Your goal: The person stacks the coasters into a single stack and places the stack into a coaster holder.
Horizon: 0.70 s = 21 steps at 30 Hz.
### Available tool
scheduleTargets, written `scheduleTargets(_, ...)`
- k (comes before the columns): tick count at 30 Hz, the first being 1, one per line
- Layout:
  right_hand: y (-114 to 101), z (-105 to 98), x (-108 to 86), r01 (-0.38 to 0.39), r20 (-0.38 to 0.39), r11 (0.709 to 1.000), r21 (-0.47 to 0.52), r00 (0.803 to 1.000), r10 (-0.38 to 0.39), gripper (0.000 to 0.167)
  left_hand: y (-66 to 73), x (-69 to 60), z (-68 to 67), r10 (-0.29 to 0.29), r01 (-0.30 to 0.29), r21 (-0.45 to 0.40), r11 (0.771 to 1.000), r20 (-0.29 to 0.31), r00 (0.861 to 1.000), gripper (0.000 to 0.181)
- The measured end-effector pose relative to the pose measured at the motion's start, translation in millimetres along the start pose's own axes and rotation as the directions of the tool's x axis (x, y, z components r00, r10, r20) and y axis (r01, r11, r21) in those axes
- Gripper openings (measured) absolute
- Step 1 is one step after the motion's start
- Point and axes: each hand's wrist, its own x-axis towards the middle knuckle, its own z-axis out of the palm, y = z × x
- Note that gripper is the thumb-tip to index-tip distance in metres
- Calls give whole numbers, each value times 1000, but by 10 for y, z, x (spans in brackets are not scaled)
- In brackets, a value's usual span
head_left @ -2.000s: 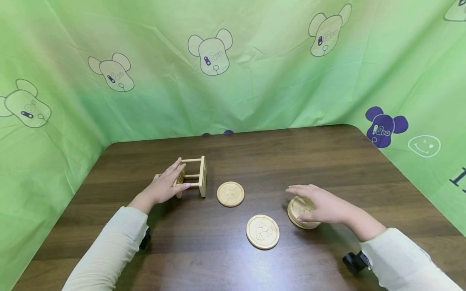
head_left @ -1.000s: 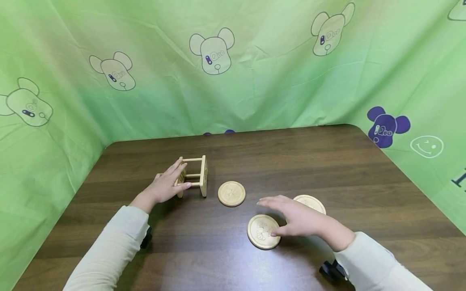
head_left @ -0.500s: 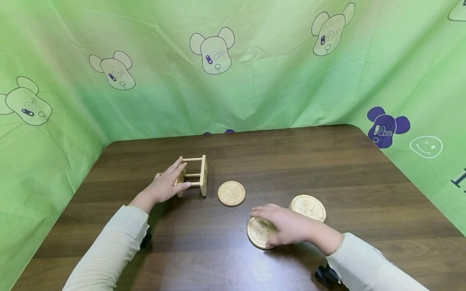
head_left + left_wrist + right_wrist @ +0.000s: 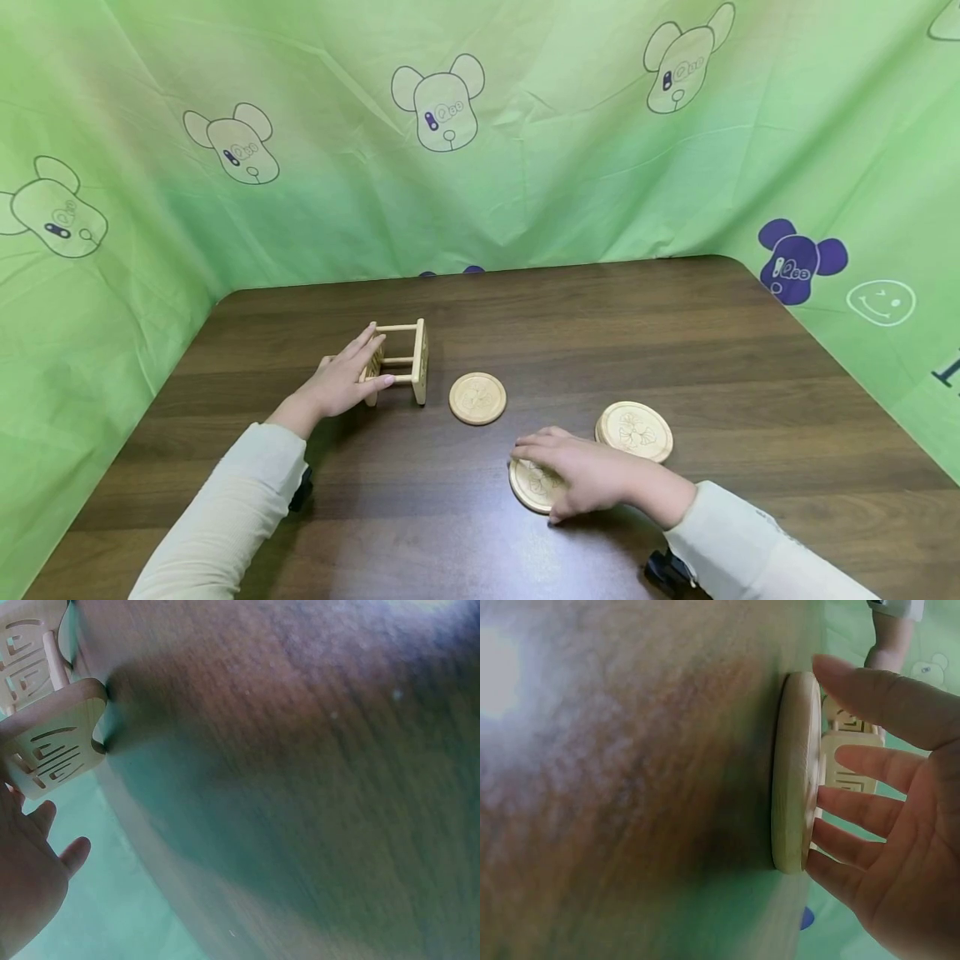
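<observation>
A wooden coaster holder (image 4: 417, 363) with slotted end panels and rungs stands at the left of the head view. My left hand (image 4: 339, 385) rests on its left side, fingers stretched over the panel and thumb at the front rung; the left wrist view shows the slotted panel (image 4: 56, 754) beside my fingers. My right hand (image 4: 588, 473) spans a round wooden coaster (image 4: 536, 483) lying flat on the table. Its fingertips are at the far rim and its thumb at the near rim, partly covering the carved face. In the right wrist view the fingers reach loosely over the coaster (image 4: 795, 780).
A single coaster (image 4: 477, 398) lies between the holder and my right hand. Right of it, several coasters seem stacked (image 4: 636, 430), the top one carved with leaves. The brown table (image 4: 570, 317) ends at a green printed curtain (image 4: 322, 208).
My right hand has moved left from the stack of coasters and come down over the front coaster, thumb now at its near rim. My left hand and the holder stay in place.
</observation>
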Motion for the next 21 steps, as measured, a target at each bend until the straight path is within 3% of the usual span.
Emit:
scheduleTargets(12,9,18,5,1,15,999,-40,1000,-1,74,-6,0,4,1,-1,0,1000,1,1000,80)
scheduleTargets(21,21,14,3,59,-1,994,-96,998,-59,71,-6,4,-2,2,-2,-2,1000,3,1000,81)
